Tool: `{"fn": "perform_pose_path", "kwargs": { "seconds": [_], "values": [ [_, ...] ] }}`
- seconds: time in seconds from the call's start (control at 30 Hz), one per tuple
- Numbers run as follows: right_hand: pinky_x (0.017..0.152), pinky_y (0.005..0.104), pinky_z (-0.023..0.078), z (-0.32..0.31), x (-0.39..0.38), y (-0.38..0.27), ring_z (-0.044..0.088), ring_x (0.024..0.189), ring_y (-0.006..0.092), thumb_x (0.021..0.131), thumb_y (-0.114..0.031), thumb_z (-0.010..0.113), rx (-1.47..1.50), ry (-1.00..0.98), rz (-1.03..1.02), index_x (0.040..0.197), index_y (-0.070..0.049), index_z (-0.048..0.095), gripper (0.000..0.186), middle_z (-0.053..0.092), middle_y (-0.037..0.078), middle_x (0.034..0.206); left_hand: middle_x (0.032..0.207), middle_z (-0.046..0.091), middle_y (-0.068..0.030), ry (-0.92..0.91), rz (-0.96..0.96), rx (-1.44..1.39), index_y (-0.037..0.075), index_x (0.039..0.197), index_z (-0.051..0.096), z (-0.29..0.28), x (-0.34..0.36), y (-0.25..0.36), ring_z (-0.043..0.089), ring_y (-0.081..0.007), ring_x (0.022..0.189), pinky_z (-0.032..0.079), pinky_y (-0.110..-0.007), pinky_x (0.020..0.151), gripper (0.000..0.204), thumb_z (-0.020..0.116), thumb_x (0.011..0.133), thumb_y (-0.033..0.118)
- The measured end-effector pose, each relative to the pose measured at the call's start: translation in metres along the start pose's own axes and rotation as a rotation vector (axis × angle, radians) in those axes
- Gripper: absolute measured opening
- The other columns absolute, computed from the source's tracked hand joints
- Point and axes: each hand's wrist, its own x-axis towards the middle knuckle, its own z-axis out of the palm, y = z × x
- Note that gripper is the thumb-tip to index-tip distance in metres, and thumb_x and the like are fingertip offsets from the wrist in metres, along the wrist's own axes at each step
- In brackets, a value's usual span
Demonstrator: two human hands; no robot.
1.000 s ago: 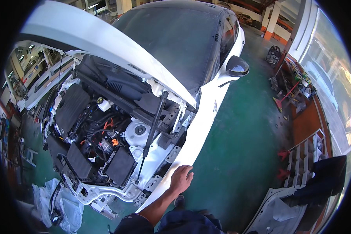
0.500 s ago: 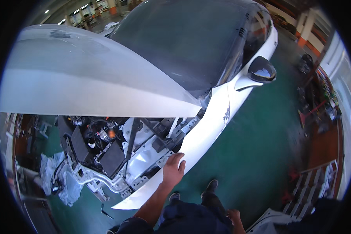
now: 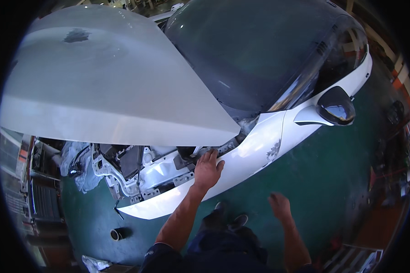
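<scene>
My left hand rests open on the inner upper edge of the white car's front fender, fingers stretched toward the engine bay and thumb apart. Above its fingertips is the lower edge of the raised bonnet, pale grey-white with a dark rough patch. A grey scuffed patch marks the fender near the door. My right hand hangs over the green floor, away from the car. Its fingers are curled in, and whatever they hold, if anything, is hidden.
The exposed front frame of the car is at left, with crumpled plastic sheeting beyond it. A dark cylindrical container lies on the floor. The wing mirror juts out at right. Shelving and clutter line both sides.
My view has shifted, so the car sits further right. My left hand has slid along the fender toward the windscreen. The right hand has risen from the lower edge, out over the floor.
</scene>
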Motion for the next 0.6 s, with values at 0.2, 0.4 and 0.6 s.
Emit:
{"fn": "perform_pose_path", "kwargs": {
  "seconds": [0.2,0.4,0.6],
  "values": [
    [0.088,0.0440,0.058,-0.003,0.079,-0.117,0.071,0.107,0.0354,0.097,-0.025,0.071,-0.017,-0.131,-0.141,0.124,-0.006,0.071,0.034,0.072,0.014,0.116,0.137,0.063,-0.0228,-0.054,-0.062,0.003,0.000,0.138,0.058,0.004,0.008,0.001,0.060,-0.0431,0.127,0.046,-0.054,0.109,0.055,0.072,0.097,0.034],
    [0.097,0.0457,0.056,-0.007,0.142,-0.183,0.066,0.118,0.0340,0.096,-0.018,0.071,-0.170,-0.019,-0.498,0.131,-0.006,0.068,0.037,0.070,0.013,0.125,0.124,0.068,-0.0256,0.024,-0.022,-0.066,0.001,0.133,0.062,0.014,0.020,0.004,0.064,-0.0463,0.117,0.049,-0.056,0.103,0.047,0.069,0.099,0.032],
    [0.115,0.0482,0.047,0.011,0.208,-0.212,0.060,0.130,0.0357,0.092,-0.022,0.073,-0.312,-0.088,-0.726,0.127,-0.001,0.068,0.042,0.065,0.017,0.136,0.123,0.067,-0.0297,0.076,-0.141,-0.430,0.000,0.127,0.066,0.018,0.025,-0.014,0.062,-0.0501,0.116,0.049,-0.054,0.103,0.033,0.062,0.104,0.022]
  ]
}}
